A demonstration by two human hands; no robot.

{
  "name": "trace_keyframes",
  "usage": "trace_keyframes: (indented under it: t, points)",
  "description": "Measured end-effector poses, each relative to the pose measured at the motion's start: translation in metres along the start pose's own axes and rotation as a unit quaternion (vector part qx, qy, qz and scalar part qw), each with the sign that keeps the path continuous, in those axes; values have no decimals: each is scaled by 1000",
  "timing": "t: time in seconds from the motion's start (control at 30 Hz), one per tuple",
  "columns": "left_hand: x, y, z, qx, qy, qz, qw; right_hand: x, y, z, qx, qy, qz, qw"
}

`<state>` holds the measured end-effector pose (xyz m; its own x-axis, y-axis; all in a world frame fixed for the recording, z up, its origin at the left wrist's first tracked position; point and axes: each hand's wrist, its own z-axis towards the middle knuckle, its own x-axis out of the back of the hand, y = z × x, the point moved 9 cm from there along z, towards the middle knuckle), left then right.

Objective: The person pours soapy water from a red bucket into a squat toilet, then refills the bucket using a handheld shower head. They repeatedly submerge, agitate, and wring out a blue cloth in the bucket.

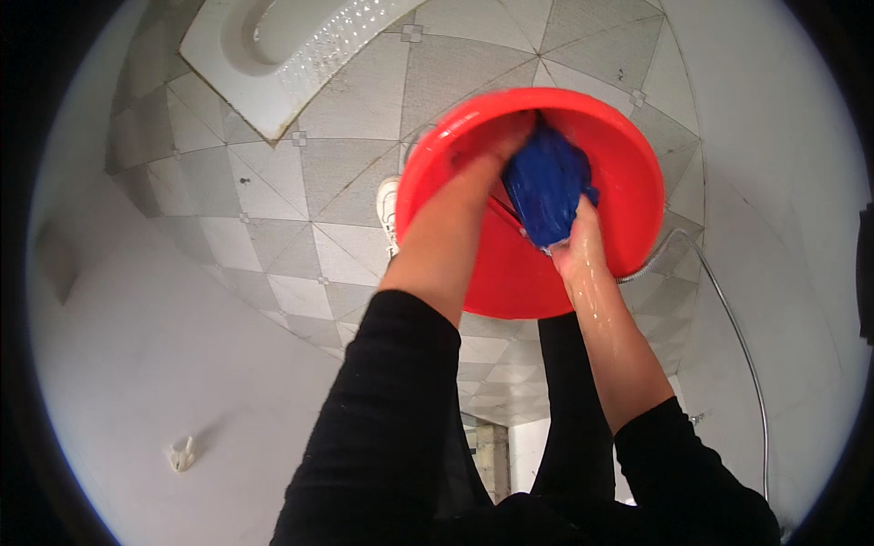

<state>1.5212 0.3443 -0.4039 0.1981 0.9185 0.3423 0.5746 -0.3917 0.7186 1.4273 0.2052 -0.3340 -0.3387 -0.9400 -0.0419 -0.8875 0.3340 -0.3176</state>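
Observation:
A large red plastic basin [631, 198] lies before me, tilted so that I see into it. Inside is a wet, bunched blue cloth [546, 181]. My right hand [579, 239] grips the cloth's near lower end, and water shines on that wrist and forearm. My left hand [515, 136] is at the cloth's upper left side, blurred and partly in shadow against the basin wall; how its fingers stand does not show. A thin dark strip runs beside the cloth at its lower left, and I cannot tell what it is.
A white ceramic squat toilet [280, 112] is set in the grey and white tiled floor [355, 164] at the upper left. A metal shower hose [741, 341] curves down the right side beside the pale wall. A white shoe [388, 205] stands left of the basin. A small wall hook [181, 456] shows at lower left.

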Motion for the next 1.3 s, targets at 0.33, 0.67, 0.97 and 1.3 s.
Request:
trace_keyframes:
  t: [0.33, 0.67, 0.97, 1.3]
  points:
    - [-43, 93, -123, -230, 108, -48, 966, 13, -12, 56, -64, -133, 107, 983]
    - [0, 115, -120, -233, 249, -30, 940, 5, -1, 41, -69, -151, 44, 985]
    - [3, -59, 6, 102, 159, 34, 981, 16, -16, 9, -39, 73, -8, 997]
    - [5, 125, -189, -238, 164, -114, 951, -7, -4, 46, -115, -220, -12, 969]
